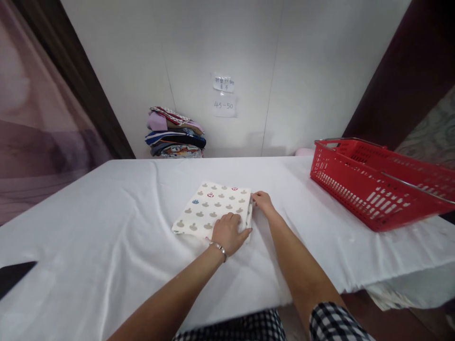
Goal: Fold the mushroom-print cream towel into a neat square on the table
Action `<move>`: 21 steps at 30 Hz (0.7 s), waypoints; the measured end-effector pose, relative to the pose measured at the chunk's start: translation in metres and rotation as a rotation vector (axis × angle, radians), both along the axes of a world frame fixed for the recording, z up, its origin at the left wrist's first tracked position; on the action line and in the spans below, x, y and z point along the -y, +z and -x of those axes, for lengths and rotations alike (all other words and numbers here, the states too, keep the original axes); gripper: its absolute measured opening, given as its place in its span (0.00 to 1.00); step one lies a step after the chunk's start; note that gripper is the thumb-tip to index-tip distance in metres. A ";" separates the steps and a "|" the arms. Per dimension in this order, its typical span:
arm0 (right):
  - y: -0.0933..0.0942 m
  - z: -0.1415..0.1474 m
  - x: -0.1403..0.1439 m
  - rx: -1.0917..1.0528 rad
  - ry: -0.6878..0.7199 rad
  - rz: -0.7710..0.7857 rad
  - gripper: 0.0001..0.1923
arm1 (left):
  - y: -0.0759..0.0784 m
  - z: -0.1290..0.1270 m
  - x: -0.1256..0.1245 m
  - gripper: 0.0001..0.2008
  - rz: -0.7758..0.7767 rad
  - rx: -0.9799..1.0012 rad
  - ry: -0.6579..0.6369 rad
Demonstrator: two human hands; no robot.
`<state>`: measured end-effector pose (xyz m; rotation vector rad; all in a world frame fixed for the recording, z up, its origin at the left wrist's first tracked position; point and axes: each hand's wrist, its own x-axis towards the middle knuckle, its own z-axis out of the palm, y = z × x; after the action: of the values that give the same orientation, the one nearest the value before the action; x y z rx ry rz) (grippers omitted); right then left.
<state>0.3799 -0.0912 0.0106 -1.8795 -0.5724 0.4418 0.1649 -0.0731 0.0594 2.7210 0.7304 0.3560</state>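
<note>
A folded cream cloth (209, 208) with small printed shapes lies in the middle of the table with the white sheet (106, 227). My left hand (229, 232), with a bracelet at the wrist, rests flat on the cloth's near right corner. My right hand (263, 202) pinches the cloth's right edge near its far corner. Both forearms reach in from the bottom of the view.
A red plastic basket (373, 187) stands on the table's right side. A pile of folded clothes (176, 135) sits against the back wall at the far left. Two paper notes (224, 97) hang on the wall. A dark flat object (14, 274) lies at the left edge.
</note>
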 end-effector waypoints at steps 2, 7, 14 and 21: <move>-0.007 0.002 -0.001 0.047 0.013 0.010 0.08 | 0.004 -0.012 -0.003 0.19 0.048 -0.090 0.054; -0.012 0.004 -0.002 0.139 0.012 0.056 0.08 | 0.007 -0.030 -0.012 0.11 0.148 -0.247 0.098; -0.006 0.007 -0.007 0.317 -0.037 0.161 0.08 | 0.009 -0.033 -0.023 0.06 0.219 -0.260 0.131; -0.013 0.004 -0.016 0.209 -0.120 -0.085 0.03 | 0.011 -0.028 -0.025 0.04 0.188 -0.244 -0.006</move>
<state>0.3763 -0.0755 -0.0021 -1.8789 -0.6029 0.1408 0.1924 -0.0483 0.0706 2.6122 0.7753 -0.0474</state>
